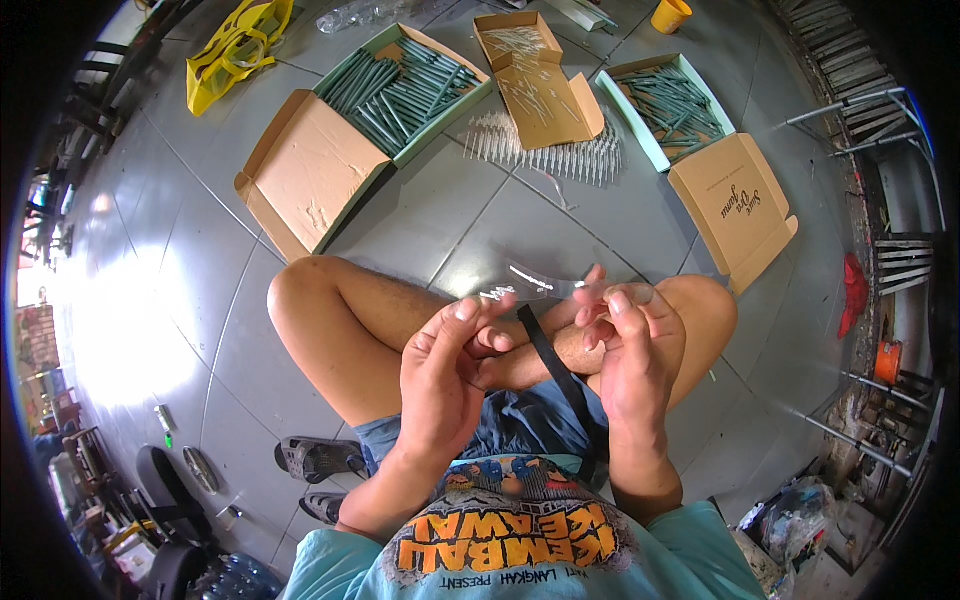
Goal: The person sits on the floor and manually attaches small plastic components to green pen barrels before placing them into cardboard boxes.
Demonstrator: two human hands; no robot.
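Stretched between my hands, above my crossed legs, is a clear plastic strip with white printing on it. My left hand has its thumb and forefinger closed on the strip's left end. At the other end, my right hand pinches it near the fingertips, its other fingers curled loosely. Beyond my legs, an open carton on the left holds many grey-green pens. A smaller open box on the right holds similar pens.
Between the cartons lies an open brown box with thin pale sticks, over a row of clear pointed pieces on the tiles. A yellow bag and a yellow cup are farther off. Sandals lie left of me; metal racks stand right.
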